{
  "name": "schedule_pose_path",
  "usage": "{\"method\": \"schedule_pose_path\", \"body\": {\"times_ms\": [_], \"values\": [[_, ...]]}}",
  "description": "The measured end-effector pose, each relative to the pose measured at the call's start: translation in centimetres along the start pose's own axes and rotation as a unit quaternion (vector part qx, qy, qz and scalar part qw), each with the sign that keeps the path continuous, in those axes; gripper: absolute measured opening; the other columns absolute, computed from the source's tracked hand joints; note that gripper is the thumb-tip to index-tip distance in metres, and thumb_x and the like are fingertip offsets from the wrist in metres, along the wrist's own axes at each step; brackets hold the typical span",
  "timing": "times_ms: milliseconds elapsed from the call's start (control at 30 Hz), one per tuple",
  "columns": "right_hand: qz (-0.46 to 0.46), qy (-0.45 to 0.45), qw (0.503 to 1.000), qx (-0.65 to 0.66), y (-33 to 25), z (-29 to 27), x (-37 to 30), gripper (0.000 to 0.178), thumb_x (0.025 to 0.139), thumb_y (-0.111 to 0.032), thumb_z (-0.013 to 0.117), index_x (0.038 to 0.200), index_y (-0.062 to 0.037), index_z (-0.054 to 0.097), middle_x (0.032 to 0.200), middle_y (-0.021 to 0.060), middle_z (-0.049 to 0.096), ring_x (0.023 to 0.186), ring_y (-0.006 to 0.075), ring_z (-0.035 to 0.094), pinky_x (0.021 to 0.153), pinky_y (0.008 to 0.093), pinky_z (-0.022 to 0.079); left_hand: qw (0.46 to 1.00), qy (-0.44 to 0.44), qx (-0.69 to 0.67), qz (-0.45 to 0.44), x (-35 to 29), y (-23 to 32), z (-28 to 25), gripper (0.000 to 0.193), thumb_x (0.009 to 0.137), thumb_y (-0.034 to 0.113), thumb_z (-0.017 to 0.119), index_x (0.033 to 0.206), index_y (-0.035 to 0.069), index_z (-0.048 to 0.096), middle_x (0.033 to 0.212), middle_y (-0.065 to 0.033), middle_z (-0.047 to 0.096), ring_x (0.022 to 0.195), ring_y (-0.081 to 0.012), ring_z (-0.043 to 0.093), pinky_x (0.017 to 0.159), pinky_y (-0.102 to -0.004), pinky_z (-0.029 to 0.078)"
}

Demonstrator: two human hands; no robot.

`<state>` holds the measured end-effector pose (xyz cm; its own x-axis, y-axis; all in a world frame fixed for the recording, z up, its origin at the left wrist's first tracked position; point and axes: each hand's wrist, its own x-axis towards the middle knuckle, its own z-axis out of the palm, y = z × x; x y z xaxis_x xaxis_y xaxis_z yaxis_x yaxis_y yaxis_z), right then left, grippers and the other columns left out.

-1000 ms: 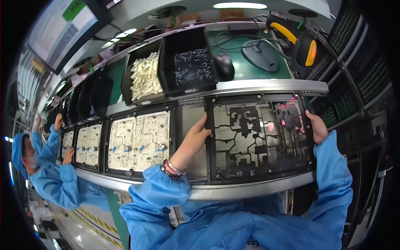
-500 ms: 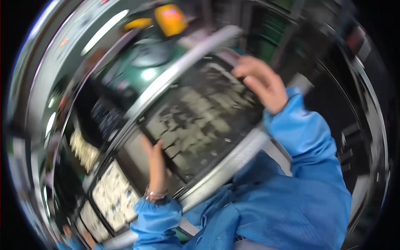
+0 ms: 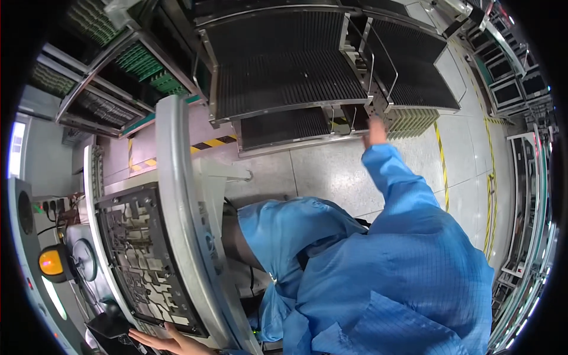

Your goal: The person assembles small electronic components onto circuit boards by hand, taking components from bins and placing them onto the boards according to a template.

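A black fixture tray with pale cut-out shapes lies between the rails of a conveyor on the left. My left hand is by the tray's near end, fingers stretched out and holding nothing. My right arm reaches forward to the black slotted racks. There my right hand is at the gap between the large magazine rack and a second rack to its right. Its fingers are too small and blurred to make out, so any hold cannot be seen. Light-coloured slotted edges show under the second rack, close to this hand.
A thick grey rail borders the conveyor beside my body. Shelves with green slotted boards stand at the far left. An orange lamp sits left of the conveyor. Yellow-and-black tape marks the pale floor; metal racks line the right.
My view has swung right from the conveyor to the racks. My right hand has left the fixture tray and stretches toward the racks; my left hand stays by the tray.
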<state>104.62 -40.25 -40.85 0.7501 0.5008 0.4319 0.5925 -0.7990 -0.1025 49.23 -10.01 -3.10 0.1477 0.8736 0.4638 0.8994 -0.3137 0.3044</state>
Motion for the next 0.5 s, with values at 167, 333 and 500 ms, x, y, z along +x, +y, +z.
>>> {"method": "schedule_pose_path", "body": {"times_ms": [167,333,500], "values": [[0.241,-0.126,0.911,-0.31,4.9,-4.4,7.8,0.051,0.081,-0.032,0.05,0.124,-0.0047,0.046,0.13,0.0172,0.041,0.124,0.0325,0.033,0.102,0.0474,0.026,0.999,-0.025,0.002,0.024,-0.9,3.5,2.1,0.069,0.087,0.03,0.053,0.142,0.011,0.016,0.147,-0.0165,0.01,0.135,-0.0349,0.012,0.108,-0.0471,0.019],[0.216,-0.11,0.931,-0.273,6.9,1.0,10.7,0.05,0.081,-0.032,0.051,0.123,-0.0063,0.047,0.131,0.0165,0.04,0.125,0.032,0.032,0.103,0.047,0.026,1.0,-0.02,0.002,0.009,-0.9,3.9,3.2,0.065,0.087,0.032,0.049,0.143,0.02,0.019,0.149,-0.0091,0.011,0.137,-0.0286,0.011,0.109,-0.0487,0.018],[0.207,-0.07,0.949,-0.227,12.9,1.3,7.3,0.049,0.08,-0.032,0.052,0.123,-0.0084,0.049,0.132,0.0156,0.039,0.126,0.0313,0.032,0.103,0.0466,0.026,1.0,-0.028,0.001,0.0,-1.1,4.7,3.2,0.066,0.087,0.03,0.051,0.143,0.019,0.019,0.149,-0.0093,0.011,0.137,-0.0285,0.012,0.108,-0.0478,0.018]]}}
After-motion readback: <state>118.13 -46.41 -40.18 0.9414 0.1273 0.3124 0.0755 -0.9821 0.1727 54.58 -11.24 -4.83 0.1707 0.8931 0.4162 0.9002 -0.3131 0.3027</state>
